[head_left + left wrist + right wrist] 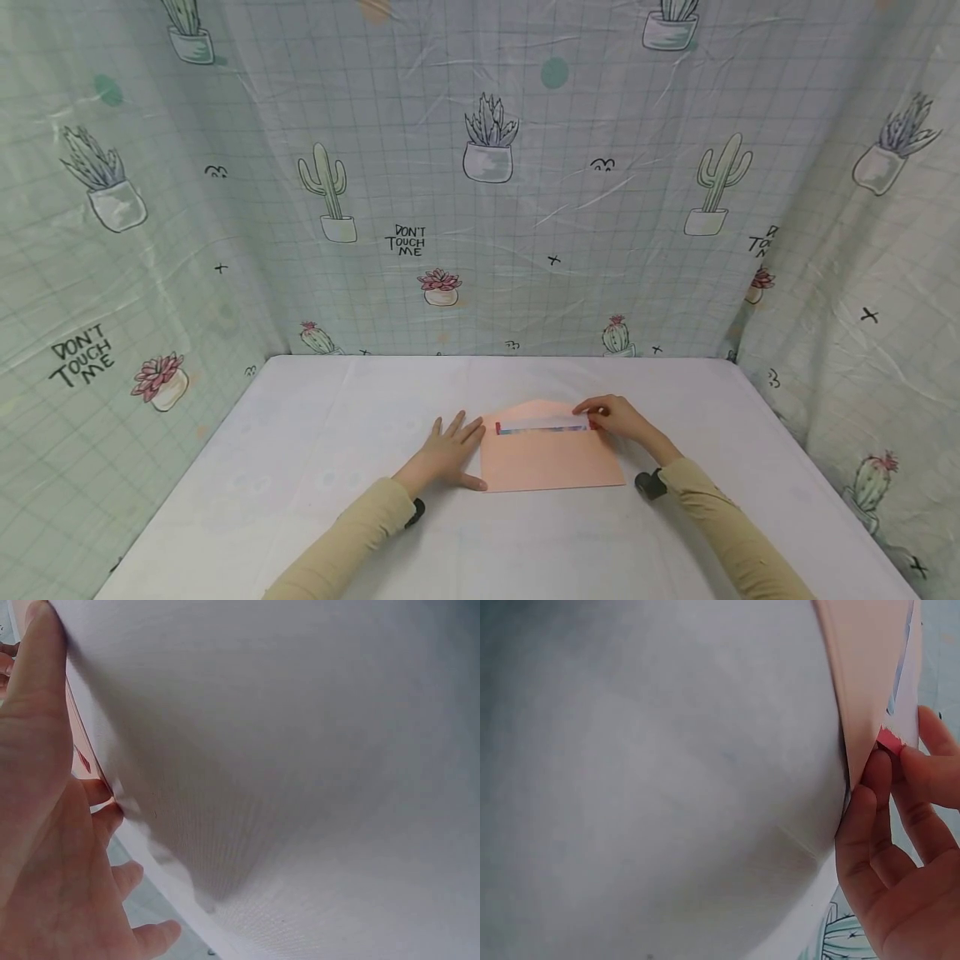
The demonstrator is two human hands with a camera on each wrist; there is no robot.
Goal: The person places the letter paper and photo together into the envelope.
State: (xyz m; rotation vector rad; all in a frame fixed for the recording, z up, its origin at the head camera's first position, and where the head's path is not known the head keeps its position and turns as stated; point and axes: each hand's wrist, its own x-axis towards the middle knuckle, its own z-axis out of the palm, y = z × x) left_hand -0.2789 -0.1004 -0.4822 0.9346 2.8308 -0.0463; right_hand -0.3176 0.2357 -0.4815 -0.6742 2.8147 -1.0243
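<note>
A peach envelope [551,463] lies on the white table with its pointed flap [536,407] raised at the back. From its mouth shows the edge of a printed paper [540,430], blue-patterned with red corners. My left hand [447,454], fingers spread, rests at the envelope's left side; in the left wrist view its thumb and fingertips touch that edge. With thumb and fingers my right hand [617,417] pinches the paper's red right corner [889,740] at the envelope's mouth. Most of the paper is hidden inside the envelope.
The white tabletop [360,400] extends around the envelope. A cactus-printed cloth [390,192] hangs behind the table and along both sides. Dark wrist devices sit by each cuff, the right one [649,485] close to the envelope's lower right corner.
</note>
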